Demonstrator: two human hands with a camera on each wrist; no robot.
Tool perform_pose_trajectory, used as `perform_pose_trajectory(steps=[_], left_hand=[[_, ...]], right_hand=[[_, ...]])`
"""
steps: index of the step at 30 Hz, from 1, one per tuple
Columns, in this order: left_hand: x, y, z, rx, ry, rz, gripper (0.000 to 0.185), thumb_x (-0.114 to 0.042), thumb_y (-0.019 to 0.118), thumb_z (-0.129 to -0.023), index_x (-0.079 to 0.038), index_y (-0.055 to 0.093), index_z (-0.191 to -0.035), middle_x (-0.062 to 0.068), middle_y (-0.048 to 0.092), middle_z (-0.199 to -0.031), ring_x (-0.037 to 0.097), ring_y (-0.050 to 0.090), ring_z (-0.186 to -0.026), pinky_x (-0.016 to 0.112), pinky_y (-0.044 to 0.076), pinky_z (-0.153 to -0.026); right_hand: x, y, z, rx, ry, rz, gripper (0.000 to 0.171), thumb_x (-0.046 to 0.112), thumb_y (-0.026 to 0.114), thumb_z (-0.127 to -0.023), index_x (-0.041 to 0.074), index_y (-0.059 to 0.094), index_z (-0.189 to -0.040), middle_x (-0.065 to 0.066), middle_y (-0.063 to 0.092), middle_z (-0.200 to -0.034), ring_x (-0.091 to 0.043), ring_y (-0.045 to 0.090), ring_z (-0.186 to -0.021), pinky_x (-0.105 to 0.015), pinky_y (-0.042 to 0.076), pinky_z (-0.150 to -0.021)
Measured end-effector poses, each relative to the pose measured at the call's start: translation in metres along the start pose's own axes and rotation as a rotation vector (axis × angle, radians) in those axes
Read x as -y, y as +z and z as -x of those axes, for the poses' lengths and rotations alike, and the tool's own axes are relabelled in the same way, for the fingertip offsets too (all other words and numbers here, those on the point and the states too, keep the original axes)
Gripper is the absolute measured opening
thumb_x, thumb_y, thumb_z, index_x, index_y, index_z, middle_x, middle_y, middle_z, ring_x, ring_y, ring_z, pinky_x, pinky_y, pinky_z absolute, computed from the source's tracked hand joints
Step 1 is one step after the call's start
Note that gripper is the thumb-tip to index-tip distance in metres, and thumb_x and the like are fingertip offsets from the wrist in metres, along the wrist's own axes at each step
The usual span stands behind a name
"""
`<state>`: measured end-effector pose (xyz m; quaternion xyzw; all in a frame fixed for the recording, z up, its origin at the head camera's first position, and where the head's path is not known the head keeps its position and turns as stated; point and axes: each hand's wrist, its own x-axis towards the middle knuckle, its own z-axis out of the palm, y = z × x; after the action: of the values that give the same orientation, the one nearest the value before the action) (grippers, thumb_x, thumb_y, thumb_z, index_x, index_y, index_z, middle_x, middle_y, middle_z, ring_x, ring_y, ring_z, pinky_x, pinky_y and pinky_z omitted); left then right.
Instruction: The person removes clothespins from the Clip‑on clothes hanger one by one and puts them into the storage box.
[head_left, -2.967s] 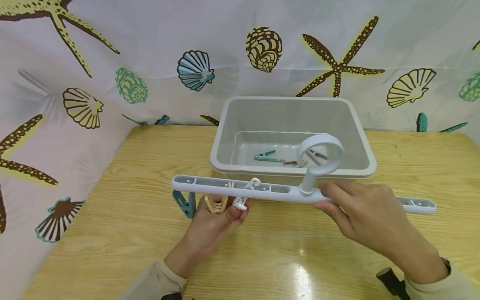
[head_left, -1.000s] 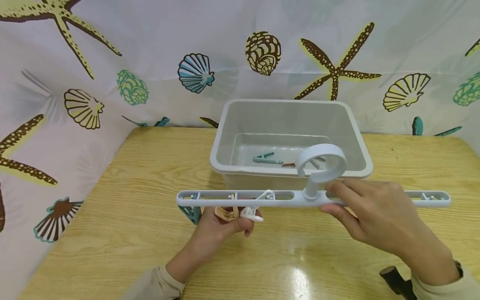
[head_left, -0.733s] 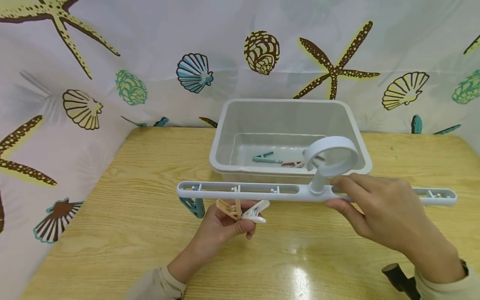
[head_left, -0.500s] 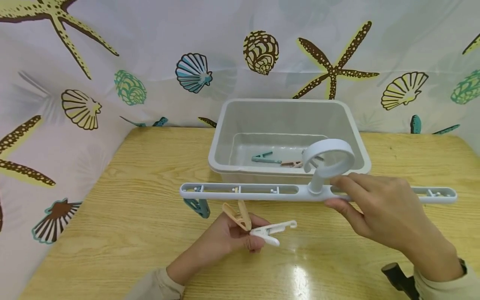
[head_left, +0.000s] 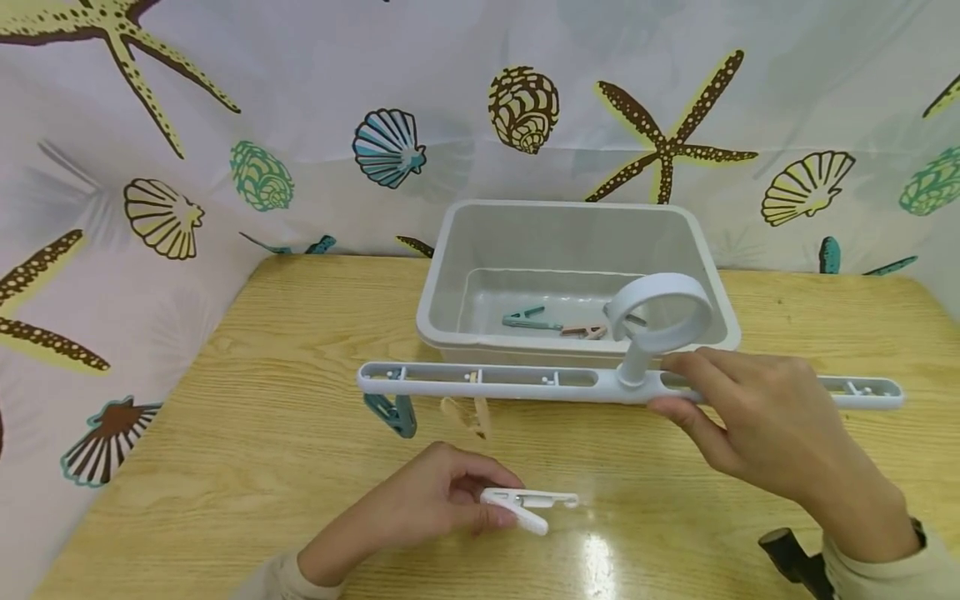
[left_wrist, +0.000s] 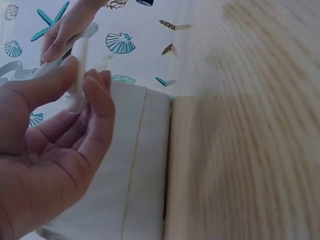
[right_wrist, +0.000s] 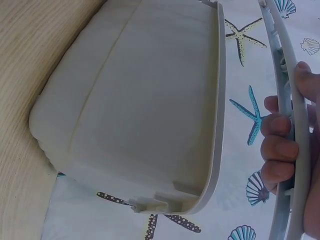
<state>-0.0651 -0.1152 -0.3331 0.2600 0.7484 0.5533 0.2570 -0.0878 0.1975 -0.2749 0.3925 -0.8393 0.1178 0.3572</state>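
My right hand [head_left: 664, 385] grips a long pale-blue hanger bar [head_left: 517, 381] just right of its ring hook [head_left: 658, 312] and holds it level in front of the grey bin [head_left: 705, 242]. The right wrist view shows the fingers [right_wrist: 278, 150] curled round the hanger bar [right_wrist: 296, 125]. My left hand [head_left: 504, 500] pinches a white clothespin [head_left: 532, 502] low over the table, below the bar. The left wrist view shows the white clothespin [left_wrist: 77, 75] between thumb and fingers. A teal clothespin [head_left: 390, 412] and a beige one [head_left: 468, 415] hang under the bar's left half.
The bin stands at the back of the wooden table [head_left: 262, 433] and holds a teal clothespin [head_left: 527, 320] and a beige one [head_left: 585, 331]. A shell-printed curtain [head_left: 225, 125] closes off the back and left. A black object [head_left: 786, 557] shows at the bottom right.
My left hand has pulled the white clothespin off the bar and drawn it down toward me. It let go of the beige one, which still hangs there. The bar barely moved.
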Motion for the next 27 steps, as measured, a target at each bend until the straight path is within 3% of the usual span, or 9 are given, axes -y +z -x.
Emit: perform_pose_trajectory(steps=[3,6,10,16,27], left_hand=[[0.001,-0.002,0.010,0.000,-0.069,-0.039,0.024,-0.013,0.074,-0.085,0.002,0.070,-0.104,-0.001,0.068,-0.082,0.004,0.055,-0.063,0.018,0.046,-0.056],[-0.002,-0.004,0.020,-0.003,-0.091,-0.046,0.023,-0.017,0.074,-0.086,-0.003,0.071,-0.105,-0.002,0.068,-0.086,0.004,0.056,-0.065,0.018,0.046,-0.057],[-0.014,-0.007,0.029,-0.016,-0.033,-0.081,0.025,-0.022,0.073,-0.087,-0.006,0.072,-0.106,-0.003,0.069,-0.090,0.003,0.057,-0.067,0.020,0.048,-0.059],[-0.042,-0.013,0.040,-0.075,0.103,-0.215,0.028,-0.030,0.070,-0.089,-0.009,0.071,-0.108,-0.007,0.069,-0.090,0.004,0.064,-0.074,0.025,0.054,-0.068],[-0.066,-0.021,0.041,-0.145,0.278,-0.361,0.020,-0.024,0.071,-0.089,-0.013,0.071,-0.106,-0.010,0.068,-0.088,0.003,0.062,-0.072,0.025,0.055,-0.068]], right_hand=[[0.000,0.001,0.000,-0.003,-0.001,0.002,0.053,0.054,0.034,-0.101,0.009,0.061,-0.093,0.006,0.055,-0.061,-0.008,0.039,-0.042,-0.024,0.025,-0.035],[-0.001,0.001,-0.001,-0.009,-0.006,0.006,0.054,0.054,0.034,-0.101,0.009,0.061,-0.093,0.005,0.054,-0.061,-0.008,0.038,-0.041,-0.025,0.024,-0.034],[-0.001,0.002,-0.001,-0.007,-0.007,0.011,0.054,0.054,0.034,-0.101,0.009,0.061,-0.092,0.006,0.055,-0.061,-0.007,0.038,-0.042,-0.024,0.024,-0.035],[-0.001,0.003,0.001,0.007,0.002,0.019,0.054,0.054,0.033,-0.101,0.009,0.061,-0.092,0.006,0.057,-0.063,-0.007,0.041,-0.043,-0.025,0.027,-0.035],[-0.001,0.007,0.003,0.010,-0.014,0.007,0.054,0.054,0.033,-0.101,0.009,0.062,-0.093,0.004,0.062,-0.067,-0.011,0.049,-0.045,-0.027,0.031,-0.036]])
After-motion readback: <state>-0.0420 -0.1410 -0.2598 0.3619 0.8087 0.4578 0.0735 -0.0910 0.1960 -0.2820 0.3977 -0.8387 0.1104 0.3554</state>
